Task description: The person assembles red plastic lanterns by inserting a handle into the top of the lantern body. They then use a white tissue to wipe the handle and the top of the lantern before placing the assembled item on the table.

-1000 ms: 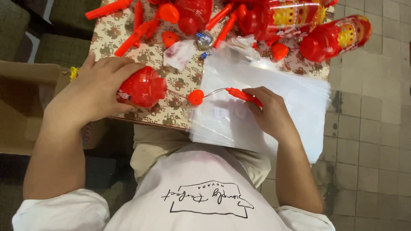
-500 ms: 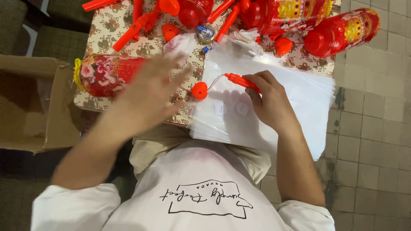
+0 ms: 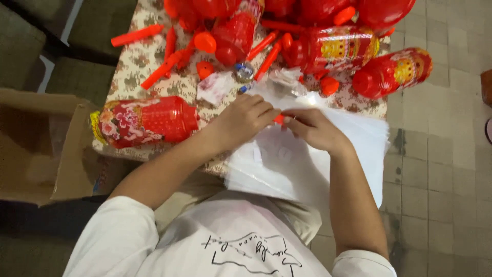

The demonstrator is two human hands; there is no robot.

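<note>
My left hand (image 3: 245,119) and my right hand (image 3: 312,128) meet over a stack of clear plastic bags (image 3: 307,169) on the near edge of a small floral-covered table (image 3: 133,66). Between their fingertips is a small red plastic stick part (image 3: 279,119), mostly hidden by the fingers. A red lantern-shaped toy (image 3: 146,120) with flower print lies on its side just left of my left forearm.
Several red lantern toys (image 3: 392,72) and loose red sticks (image 3: 164,69) and caps (image 3: 205,42) crowd the far half of the table. An open cardboard box (image 3: 36,149) stands at the left. Tiled floor (image 3: 441,169) lies to the right.
My left hand let go of the red lantern toy, left it lying on its side, and moved right to join my right hand at the red stick part.
</note>
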